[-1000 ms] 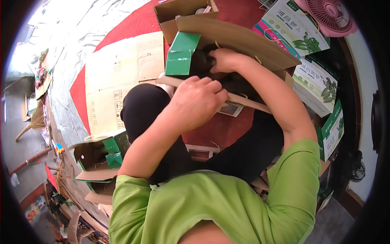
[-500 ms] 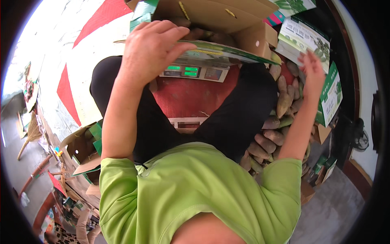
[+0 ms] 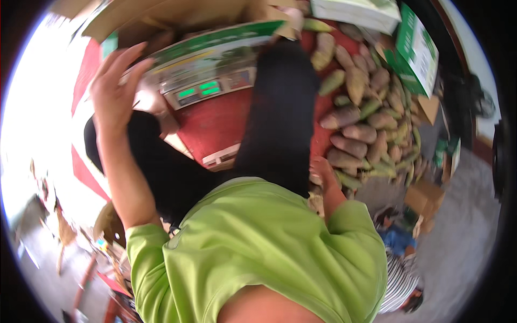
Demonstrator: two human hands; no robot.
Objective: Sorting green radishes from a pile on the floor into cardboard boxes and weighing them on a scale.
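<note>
My left hand (image 3: 116, 89) is raised beside the near left corner of an open carton (image 3: 215, 54), its fingers spread with nothing in them. The carton has a green and white printed side and sits on a scale (image 3: 215, 91) with a lit green display. Low by my right thigh, my right hand (image 3: 323, 171) reaches down at the near left edge of a pile of elongated purple-brown and green roots (image 3: 360, 133), which look like radishes. Its fingers are partly hidden and blurred; I cannot tell whether it grips one. Dark shapes show inside the carton.
Green and white cartons (image 3: 417, 54) stand beyond the pile at the right. A brown carton (image 3: 424, 199) lies nearer. A person in a striped top (image 3: 399, 282) is at the lower right. A broom (image 3: 64, 237) is at the left, and red cloth (image 3: 215, 126) lies under the scale.
My left hand has come off the carton's edge, moving left, and its fingers have spread. My right hand has dropped from near the far cartons to the radish pile. The view has swung right.
</note>
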